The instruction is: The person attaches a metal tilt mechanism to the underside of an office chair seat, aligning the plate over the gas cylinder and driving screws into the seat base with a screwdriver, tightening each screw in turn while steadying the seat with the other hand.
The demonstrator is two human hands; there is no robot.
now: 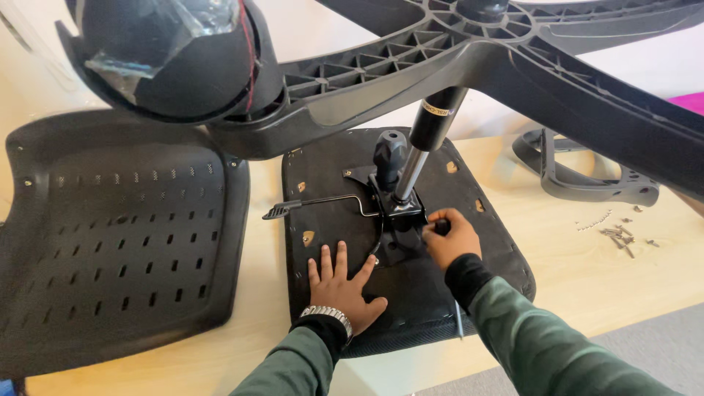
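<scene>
We are pressing the open left hand (339,284) flat on the seat (323,183) while the right hand (451,238) is gripping a small tool at the bracket (400,213); steady, square turning seems best.

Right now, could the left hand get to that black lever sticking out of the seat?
Probably yes. The left hand lies flat and empty on the upturned seat, and the black lever juts out just beyond its fingertips with only bare seat between. The chair base hangs higher up, seemingly clear of that path.
</scene>
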